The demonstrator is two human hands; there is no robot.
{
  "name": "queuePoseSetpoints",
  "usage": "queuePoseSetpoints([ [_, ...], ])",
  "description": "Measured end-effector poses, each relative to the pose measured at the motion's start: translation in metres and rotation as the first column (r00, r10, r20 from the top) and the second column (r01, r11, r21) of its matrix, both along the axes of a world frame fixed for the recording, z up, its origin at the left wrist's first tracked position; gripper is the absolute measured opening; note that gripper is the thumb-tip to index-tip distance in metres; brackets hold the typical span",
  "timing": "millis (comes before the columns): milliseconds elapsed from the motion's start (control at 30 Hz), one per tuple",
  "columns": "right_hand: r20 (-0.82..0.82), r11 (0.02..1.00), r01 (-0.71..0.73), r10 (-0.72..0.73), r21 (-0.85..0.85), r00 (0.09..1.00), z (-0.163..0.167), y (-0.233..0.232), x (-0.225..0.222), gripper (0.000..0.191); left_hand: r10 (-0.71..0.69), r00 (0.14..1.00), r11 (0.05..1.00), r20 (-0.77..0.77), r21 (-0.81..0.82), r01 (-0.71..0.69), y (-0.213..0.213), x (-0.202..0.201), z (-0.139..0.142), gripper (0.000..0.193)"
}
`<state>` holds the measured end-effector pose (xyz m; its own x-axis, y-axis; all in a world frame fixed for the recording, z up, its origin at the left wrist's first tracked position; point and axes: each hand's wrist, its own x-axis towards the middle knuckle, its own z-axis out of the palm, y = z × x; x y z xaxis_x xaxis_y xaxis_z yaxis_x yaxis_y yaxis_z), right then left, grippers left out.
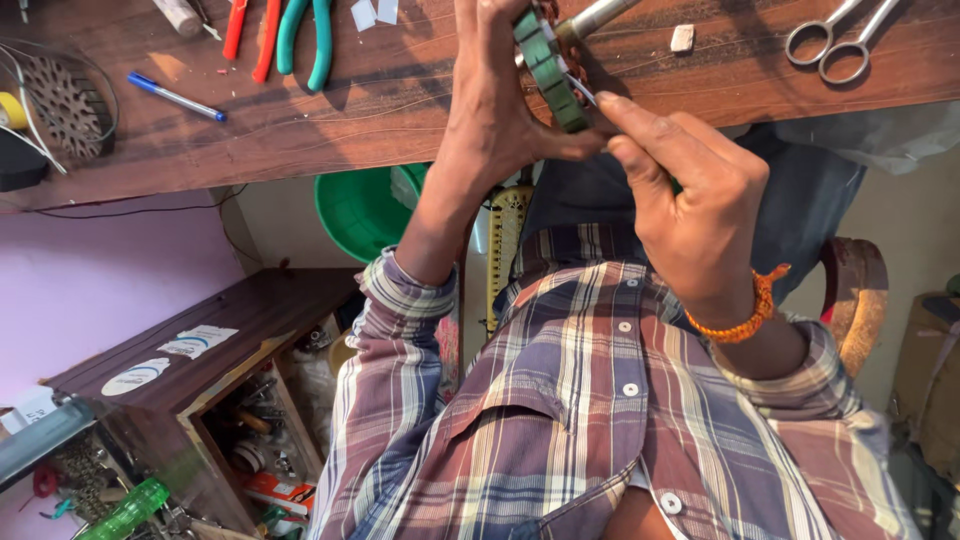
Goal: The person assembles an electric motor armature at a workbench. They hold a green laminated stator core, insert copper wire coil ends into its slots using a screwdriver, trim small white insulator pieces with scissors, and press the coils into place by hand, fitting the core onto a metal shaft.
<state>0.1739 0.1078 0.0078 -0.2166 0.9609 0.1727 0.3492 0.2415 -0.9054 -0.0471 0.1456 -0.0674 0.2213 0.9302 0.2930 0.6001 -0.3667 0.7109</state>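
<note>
Green-wrapped motor stator gripped at the wooden surface edge.
Left hand clamps its rim; right hand pinches a thin strip there. Probably heavy, rigid; copper windings fragile, so hold the outer ring.

On the wooden bench — scissors, a blue pen, teal-handled pliers; beneath it — a green tub

Head camera looks steeply down, close, seemingly inverted.
</note>
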Motion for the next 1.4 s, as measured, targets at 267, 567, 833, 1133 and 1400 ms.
queuePoseSetpoints([
  [267,-0.001,0.999,-0.044,0.044,0.009,0.999,-0.022,-0.014,-0.002,0.031,-0.214,0.974,0.976,-0.074,0.034,0.216,0.013,-0.015,0.0,0.137],
  [567,-0.091,0.997,-0.051,0.045,-0.055,0.995,-0.028,-0.021,-0.018,0.043,-0.115,0.989,0.993,-0.089,-0.017,0.114,0.006,-0.015,-0.006,0.139],
  [833,-0.056,0.989,-0.077,0.071,-0.123,0.996,-0.028,-0.013,-0.012,0.044,0.023,0.977,0.991,0.214,-0.133,0.005,-0.004,0.006,-0.01,0.141],
  [1133,-0.07,0.943,-0.094,0.075,-0.32,0.995,-0.026,-0.026,0.025,0.054,-0.041,0.98,0.983,0.193,-0.167,0.074,-0.002,-0.007,-0.005,0.133],
  [1400,-0.32,0.883,0.014,-0.185,-0.47,0.929,-0.025,-0.015,0.054,0.051,-0.026,0.999,0.992,0.035,-0.121,0.03,-0.005,-0.017,0.029,0.093],
])
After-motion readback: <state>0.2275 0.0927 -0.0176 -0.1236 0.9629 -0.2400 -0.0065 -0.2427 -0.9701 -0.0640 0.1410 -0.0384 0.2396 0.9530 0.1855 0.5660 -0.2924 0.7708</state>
